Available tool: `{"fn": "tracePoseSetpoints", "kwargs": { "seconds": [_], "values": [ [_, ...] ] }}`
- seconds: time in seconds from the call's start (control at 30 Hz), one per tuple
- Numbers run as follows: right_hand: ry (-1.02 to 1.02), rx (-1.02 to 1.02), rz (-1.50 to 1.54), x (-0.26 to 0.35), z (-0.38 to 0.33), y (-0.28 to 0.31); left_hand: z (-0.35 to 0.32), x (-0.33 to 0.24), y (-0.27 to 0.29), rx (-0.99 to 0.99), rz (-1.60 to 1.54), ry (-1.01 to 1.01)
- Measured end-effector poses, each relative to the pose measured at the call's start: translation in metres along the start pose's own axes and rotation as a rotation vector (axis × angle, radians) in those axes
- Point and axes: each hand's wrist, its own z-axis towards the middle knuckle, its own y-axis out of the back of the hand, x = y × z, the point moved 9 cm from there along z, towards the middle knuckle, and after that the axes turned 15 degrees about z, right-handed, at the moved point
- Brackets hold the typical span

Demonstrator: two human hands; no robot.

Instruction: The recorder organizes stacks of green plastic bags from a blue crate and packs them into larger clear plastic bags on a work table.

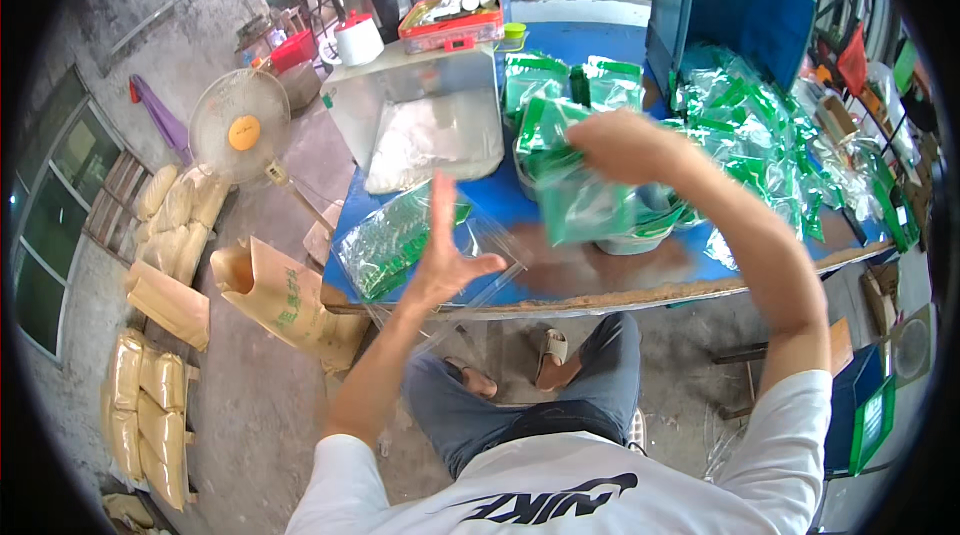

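Green print marks a brown paper sack (285, 310) beside the front-left corner of the blue-topped table (535, 280); dark lettering crosses a white T-shirt (430, 505). The right hand (628, 148) grasps a clear, glossy, green-banded plastic packet (585, 207), motion-blurred, behind the front edge's middle. The left hand's (445, 260) fingers spread, released, near transparent plastic packaging (385, 250) at that corner.

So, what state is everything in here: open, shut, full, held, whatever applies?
Left hand: spread open, gripping nothing.
Right hand: closed on a green-edged bag, blurred.
Blue crate: apparently tipped on its side.
Bag heap: loose, spread before the crate.
Grey bin: open-fronted, white contents inside.
Brown paper sack: mouth open.
White pitcher: red lid on.
Fan: upright; running or not, I can't tell.
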Motion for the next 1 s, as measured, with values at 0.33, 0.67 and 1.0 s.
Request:
{"fn": "tracePoseSetpoints", "kwargs": {
  "seconds": [0.33,0.67,1.0],
  "values": [
    [-0.079,-0.371,1.364,-0.001,0.005,-0.146,-0.033,0.052,-0.092,0.39,-0.033,0.095],
    [0.01,-0.473,1.196,0.015,-0.038,-0.202,-0.033,0.055,-0.093,0.439,-0.052,0.171],
    [-0.248,-0.481,1.272,0.01,-0.026,-0.227,-0.029,0.057,-0.098,0.336,-0.421,0.242]
  ]
}}
